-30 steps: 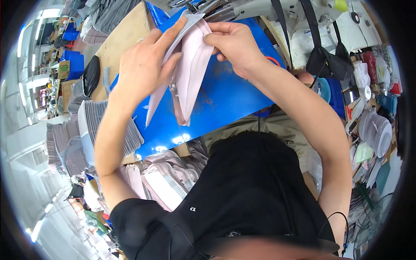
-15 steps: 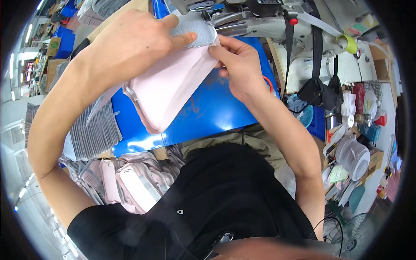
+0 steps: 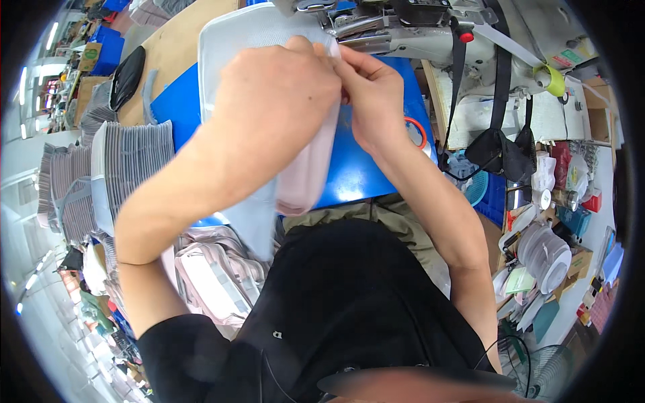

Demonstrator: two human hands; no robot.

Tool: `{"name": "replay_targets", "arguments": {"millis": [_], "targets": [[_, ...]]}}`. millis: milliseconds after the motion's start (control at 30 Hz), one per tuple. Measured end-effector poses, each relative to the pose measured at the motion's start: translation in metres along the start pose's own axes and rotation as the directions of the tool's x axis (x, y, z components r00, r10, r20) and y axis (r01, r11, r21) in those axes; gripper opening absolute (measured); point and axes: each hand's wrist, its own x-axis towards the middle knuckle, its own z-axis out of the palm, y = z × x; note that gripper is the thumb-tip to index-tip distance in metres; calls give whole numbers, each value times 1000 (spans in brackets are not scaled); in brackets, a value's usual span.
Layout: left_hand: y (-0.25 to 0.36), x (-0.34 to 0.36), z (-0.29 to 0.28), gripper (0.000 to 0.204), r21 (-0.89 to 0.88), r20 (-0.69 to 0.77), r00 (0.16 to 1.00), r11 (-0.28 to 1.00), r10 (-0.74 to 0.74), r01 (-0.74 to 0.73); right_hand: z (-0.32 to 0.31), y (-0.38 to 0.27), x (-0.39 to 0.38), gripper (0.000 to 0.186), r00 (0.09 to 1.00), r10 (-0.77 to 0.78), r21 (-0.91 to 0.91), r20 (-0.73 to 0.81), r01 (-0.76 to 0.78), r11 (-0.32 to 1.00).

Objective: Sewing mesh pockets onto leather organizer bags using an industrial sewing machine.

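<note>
My left hand [image 3: 279,111] is closed over a pale pink padded fabric piece [image 3: 299,188], its curled fingertips mostly hidden beside my right fingers. My right hand [image 3: 376,101] pinches the piece's upper edge. Attached or overlapping grey-blue mesh fabric [image 3: 259,27] spreads up and left, with a pale flap [image 3: 248,215] hanging below; whether they are one piece I cannot tell. The top edge lies at the metal parts of a sewing machine [image 3: 363,40]. A blue work surface [image 3: 359,181] is beneath. An orange-red loop, probably a handle [image 3: 422,134], shows beside my right wrist.
Stacks of grey panels [image 3: 134,171] stand at the left, near a black pouch [image 3: 125,77]. Pink pieces [image 3: 215,275] are piled below the surface. Black straps [image 3: 497,151] hang from the machine. Spools [image 3: 544,252], a blue basket [image 3: 474,188] and small supplies crowd the right side.
My left hand has moved down and right over the piece toward my right hand. The mesh panel now spreads upward and left, and the pink part has turned narrower, more upright.
</note>
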Motion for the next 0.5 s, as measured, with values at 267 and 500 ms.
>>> {"name": "replay_targets", "arguments": {"millis": [267,500], "targets": [[30,8,8,40,-140,-1,980,970,-201,199,-20,18,-19,29,994,-98,-35,51,100,994],[39,27,18,32,-266,14,959,924,-283,276,-21,16,-6,29,981,-138,-115,132,154,981]]}}
